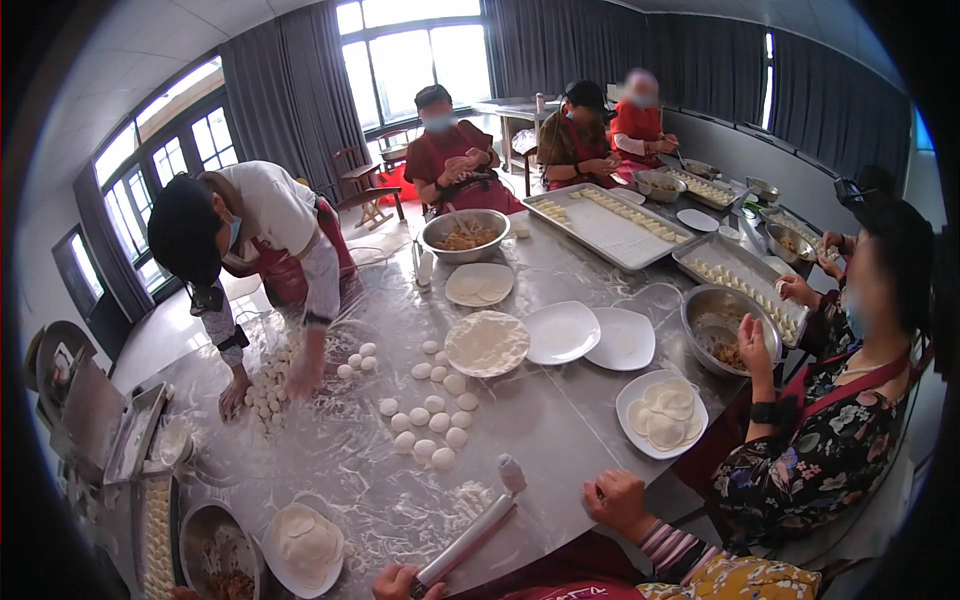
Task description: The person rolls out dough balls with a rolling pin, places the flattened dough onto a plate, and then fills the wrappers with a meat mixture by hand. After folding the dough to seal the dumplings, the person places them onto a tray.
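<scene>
Now left hand (398,582) grips rolling pin (468,540); right hand (615,500) on table (560,425).

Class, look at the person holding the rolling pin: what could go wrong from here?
The left hand grips the rolling pin by one end only, near the edge of the table; it might slip off. The dough balls sit close together and may stick. The stacked wrappers on the plate may fuse.

Dough balls (432,415) — behind rolling pin (470,540) (on table (560,430))
</scene>
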{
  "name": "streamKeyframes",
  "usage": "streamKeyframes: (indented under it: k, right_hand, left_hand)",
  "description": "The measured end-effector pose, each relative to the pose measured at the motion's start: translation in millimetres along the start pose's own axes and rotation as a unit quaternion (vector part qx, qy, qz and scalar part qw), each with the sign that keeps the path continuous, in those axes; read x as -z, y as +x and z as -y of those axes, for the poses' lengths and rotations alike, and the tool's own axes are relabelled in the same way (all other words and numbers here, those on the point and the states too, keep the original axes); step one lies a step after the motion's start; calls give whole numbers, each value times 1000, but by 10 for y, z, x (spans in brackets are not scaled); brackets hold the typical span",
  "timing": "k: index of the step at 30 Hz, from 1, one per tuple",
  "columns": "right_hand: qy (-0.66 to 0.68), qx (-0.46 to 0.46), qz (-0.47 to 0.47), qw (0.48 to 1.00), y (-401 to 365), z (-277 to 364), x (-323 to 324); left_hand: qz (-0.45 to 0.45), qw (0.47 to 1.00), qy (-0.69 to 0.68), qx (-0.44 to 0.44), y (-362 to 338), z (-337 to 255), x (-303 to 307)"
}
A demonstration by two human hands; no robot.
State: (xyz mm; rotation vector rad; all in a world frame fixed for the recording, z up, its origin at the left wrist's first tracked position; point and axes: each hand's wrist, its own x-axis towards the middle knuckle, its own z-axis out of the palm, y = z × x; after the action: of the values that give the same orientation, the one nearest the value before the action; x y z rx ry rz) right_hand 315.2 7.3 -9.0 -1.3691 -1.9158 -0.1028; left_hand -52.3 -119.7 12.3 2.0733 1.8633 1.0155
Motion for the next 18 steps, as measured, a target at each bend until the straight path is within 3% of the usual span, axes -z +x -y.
streamKeyframes:
  k: [18]
  right_hand:
    - [-4, 1, 9, 1000, 21, -2, 11]
  left_hand:
    - [6, 1000, -5, 2, 27, -20, -8]
